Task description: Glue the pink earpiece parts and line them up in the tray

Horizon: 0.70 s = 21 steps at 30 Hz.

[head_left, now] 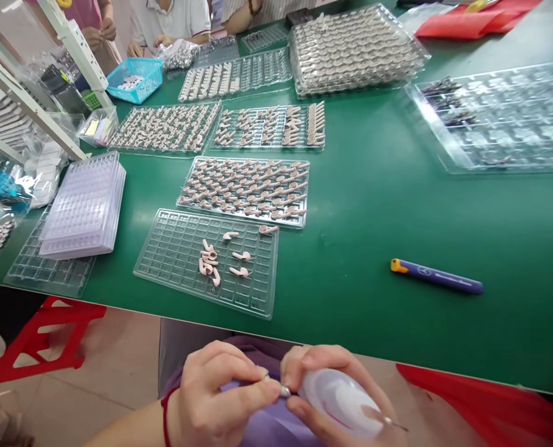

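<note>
My left hand is low in the view, below the table's front edge, with thumb and fingers pinched on a tiny metallic part. My right hand meets it fingertip to fingertip and is wrapped round a small round white container; a thin metal tool tip sticks out to the right. On the green table just ahead lies a clear grid tray with a few pink earbud-shaped pieces in it.
Further clear trays of pink pieces run back across the table. A stack of lilac trays sits left, a blue and yellow pen-like tool right, a large clear tray far right. Other people sit at the far end. A red stool stands below left.
</note>
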Available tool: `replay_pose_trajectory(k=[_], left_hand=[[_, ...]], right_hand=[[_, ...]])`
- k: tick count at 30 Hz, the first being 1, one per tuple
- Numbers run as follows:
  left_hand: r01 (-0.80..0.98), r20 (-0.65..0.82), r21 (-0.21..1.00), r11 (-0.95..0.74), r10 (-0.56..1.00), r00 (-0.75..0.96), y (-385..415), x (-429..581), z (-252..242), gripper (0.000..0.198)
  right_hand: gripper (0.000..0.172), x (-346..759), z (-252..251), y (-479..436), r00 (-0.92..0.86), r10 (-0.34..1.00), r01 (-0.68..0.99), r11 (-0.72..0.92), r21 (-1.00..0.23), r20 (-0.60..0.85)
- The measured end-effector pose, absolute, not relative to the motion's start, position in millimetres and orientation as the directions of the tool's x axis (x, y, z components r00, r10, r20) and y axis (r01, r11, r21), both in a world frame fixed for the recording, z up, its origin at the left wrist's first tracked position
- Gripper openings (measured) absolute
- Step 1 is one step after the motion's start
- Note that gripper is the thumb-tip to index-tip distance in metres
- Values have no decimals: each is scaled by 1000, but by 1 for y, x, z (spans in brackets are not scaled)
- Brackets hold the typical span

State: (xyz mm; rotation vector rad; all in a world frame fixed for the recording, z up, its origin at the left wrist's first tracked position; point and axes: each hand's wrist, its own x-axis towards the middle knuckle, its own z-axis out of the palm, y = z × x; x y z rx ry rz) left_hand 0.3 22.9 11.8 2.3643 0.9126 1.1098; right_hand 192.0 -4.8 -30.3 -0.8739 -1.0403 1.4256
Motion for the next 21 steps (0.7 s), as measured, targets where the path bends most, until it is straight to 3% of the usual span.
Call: replay_pose_trajectory(k=[3,6,10,14,21], left_hand=[[395,544,570,-721,691,476,22,1,12,20],[380,522,615,-691,718,461,21,3,11,18],[361,459,693,-624,768,446,17,4,8,17],[372,491,667,-646,756,433,16,5,6,18],[381,524,599,-704,705,479,18,2,8,19]], right_hand=[[29,192,-28,-2,-106,987,-302,84,-950,121],[30,190,-27,-1,-122,986,-324,69,-944,114],[23,184,-28,-5,-76,997,-386,-8,-922,24],[20,181,-28,-8,-47,996,-430,-86,-898,-73],[28,191,-27,1,-175,981,-311,25,-950,83]])
